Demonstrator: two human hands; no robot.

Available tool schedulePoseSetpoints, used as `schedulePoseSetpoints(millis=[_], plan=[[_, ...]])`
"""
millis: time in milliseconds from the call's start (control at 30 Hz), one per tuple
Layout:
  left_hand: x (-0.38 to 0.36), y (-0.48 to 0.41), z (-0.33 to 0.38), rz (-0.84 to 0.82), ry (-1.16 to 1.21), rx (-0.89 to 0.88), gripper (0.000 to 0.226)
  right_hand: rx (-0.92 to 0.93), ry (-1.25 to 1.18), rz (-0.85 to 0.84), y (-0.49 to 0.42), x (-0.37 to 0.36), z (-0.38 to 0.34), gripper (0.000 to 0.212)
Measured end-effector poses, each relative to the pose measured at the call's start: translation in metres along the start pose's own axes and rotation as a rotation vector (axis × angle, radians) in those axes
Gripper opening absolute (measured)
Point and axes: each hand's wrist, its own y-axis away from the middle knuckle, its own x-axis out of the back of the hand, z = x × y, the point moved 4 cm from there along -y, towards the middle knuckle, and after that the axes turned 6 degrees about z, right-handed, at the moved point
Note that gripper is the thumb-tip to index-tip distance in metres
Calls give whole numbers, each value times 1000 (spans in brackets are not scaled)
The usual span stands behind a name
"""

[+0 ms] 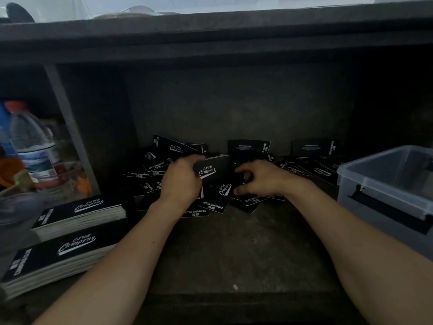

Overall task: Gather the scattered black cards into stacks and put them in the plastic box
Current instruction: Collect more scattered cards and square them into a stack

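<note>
Both bare forearms reach forward from the lower edge of the view and meet over the heap of cards. The left hand (181, 181) is turned with its back toward the camera. Its fingers (196, 158) are curled round the left end of a small bundle of cards (214, 170), which it holds a little tilted above the heap, with the white "Camping Club" lettering facing up. The right hand (263, 177) is just beside the right end of this bundle. Its fingers (243, 171) are bent like a claw, with the thumb below and the index finger above, a little apart. I cannot tell whether they pinch a card or only touch the edge.

The loose cards (161, 160) lie scattered under and behind the hands, overlapping in many directions. Two cards (248, 147) stand leaning against the back wall. At the near left, two neat stacks (79, 212) lie one behind the other, well apart from the plastic box (384, 184). The box stands open at the right edge, grey and half transparent, and I see no cards in the part of it that shows.

Everything rests on a dark, worn shelf (234, 254) inside a recess, under a thick dark board (210, 31) with bright light above it. To the left, behind a slanted grey post (68, 127), stands a water bottle (32, 146) with a red cap among blurred orange and red things.
</note>
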Motion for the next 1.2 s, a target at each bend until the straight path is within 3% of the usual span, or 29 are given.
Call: schedulePoseSetpoints(millis=[67,200,267,333,500,633,767,867,1000,1133,1200], plan=[[-1,1,1,-16,9,5,48,4,-57,45,0,-3,-3,72],[0,1,-1,-2,0,-2,49,-21,-30,69,-3,-14,-13,107],[0,0,-2,8,1,0,50,-40,-73,55,-5,-11,-14,107],[-1,-1,-2,4,13,0,50,-90,-155,64,-6,-4,-11,98],[-3,-3,-5,6,41,6,49,-208,-528,188,-3,21,13,36],[-9,-4,0,-73,141,41,38,-204,-752,300,4,26,12,23],[-13,1,7,-122,157,-60,25,-147,-609,310,0,17,8,21],[-13,-1,1,-86,112,-107,40,-220,-425,347,2,26,12,27],[-11,-3,-2,-61,100,-72,49,-355,40,110,12,22,9,65],[-13,-3,-3,-76,85,-67,55,-374,-41,109,15,21,5,70],[-11,-4,-3,-51,96,-75,56,-398,-164,151,13,24,7,60]])
